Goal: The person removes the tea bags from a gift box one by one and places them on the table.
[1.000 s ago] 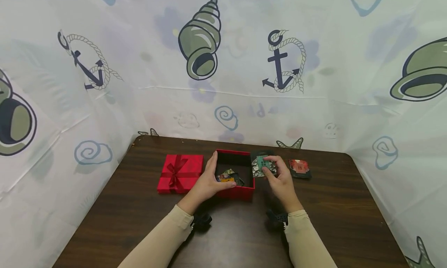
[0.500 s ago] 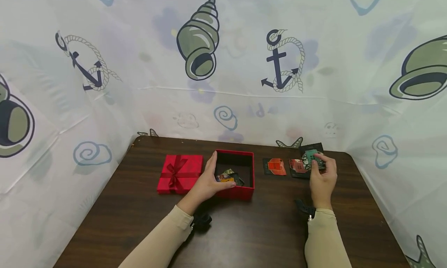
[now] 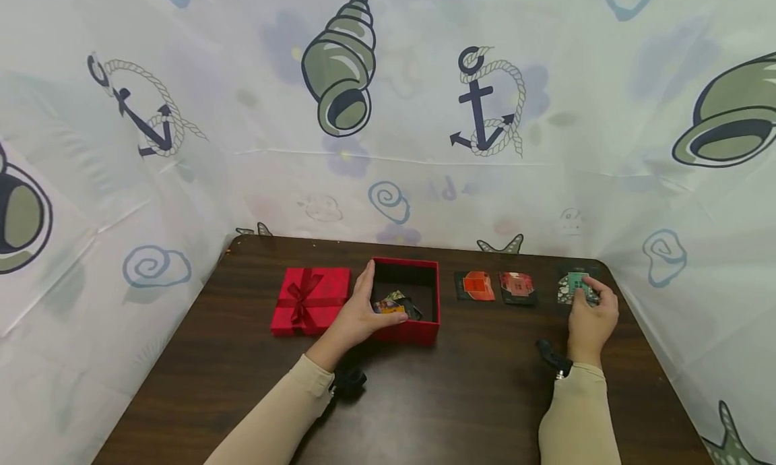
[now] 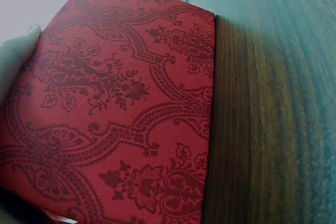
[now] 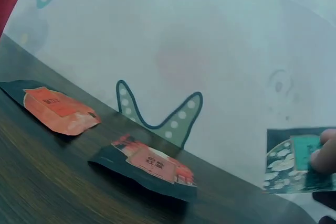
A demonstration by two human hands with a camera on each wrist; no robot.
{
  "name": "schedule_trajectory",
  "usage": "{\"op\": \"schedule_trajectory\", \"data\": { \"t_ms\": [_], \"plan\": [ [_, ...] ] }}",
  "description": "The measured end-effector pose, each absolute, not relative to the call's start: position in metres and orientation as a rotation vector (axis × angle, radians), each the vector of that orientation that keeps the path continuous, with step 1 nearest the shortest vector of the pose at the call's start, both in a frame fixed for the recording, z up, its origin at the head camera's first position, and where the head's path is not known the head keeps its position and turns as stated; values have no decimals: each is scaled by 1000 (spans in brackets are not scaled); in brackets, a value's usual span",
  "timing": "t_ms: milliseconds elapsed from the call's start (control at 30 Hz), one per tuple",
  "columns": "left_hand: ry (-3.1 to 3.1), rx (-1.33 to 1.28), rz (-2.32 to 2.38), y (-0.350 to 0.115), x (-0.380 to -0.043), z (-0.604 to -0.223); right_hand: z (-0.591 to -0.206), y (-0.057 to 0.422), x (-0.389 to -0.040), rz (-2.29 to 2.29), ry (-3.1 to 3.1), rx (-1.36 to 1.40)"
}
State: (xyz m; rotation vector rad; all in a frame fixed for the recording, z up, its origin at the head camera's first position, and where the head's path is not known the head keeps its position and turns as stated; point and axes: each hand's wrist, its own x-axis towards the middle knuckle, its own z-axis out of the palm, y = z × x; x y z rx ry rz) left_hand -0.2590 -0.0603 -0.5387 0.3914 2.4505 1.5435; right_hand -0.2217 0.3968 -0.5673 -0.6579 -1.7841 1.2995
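My left hand (image 3: 359,317) grips the near left corner of an open red gift box (image 3: 418,332), thumb on the front rim and fingers along the left side. Several small colourful packets (image 3: 394,304) lie inside the box. In the left wrist view, the patterned red box wall (image 4: 115,98) fills most of the picture. At the far right of the table, my right hand (image 3: 593,320) pinches a dark small packet (image 3: 566,293) with a green label and white floral print. The right wrist view has this packet (image 5: 283,163) at its right edge, partly covered by fingers.
An orange-labelled packet (image 3: 477,286) and a red-labelled packet (image 3: 518,288) lie in a row right of the box. Left of the box sits the red lid (image 3: 312,300) with its ribbon bow. A printed cloth (image 3: 424,135) hangs behind the dark wooden table (image 3: 461,397).
My right hand has carried the green-labelled packet from beside the box to the far right, past the orange and red packets. The left hand stays on the box.
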Motion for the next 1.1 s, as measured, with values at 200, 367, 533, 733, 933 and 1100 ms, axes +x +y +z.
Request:
{"op": "schedule_trajectory", "data": {
  "t_ms": [200, 367, 533, 733, 933, 1100],
  "plan": [
    [2451, 405, 1544, -60, -261, -541, -567, 401, -218, 1314, -2024, -787],
    [2460, 422, 1538, -61, -261, -542, -576, 406, -220, 1263, -2230, -839],
    [2465, 428, 1531, -61, -262, -542, -581, 406, -222, 1174, -2378, -866],
    [2459, 419, 1527, -61, -261, -541, -586, 403, -223, 1122, -2415, -850],
    [2468, 422, 1525, -61, -262, -540, -590, 401, -227, 1148, -2279, -838],
    [2467, 427, 1528, -60, -263, -541, -589, 401, -227, 1119, -2308, -828]
  ]
}}
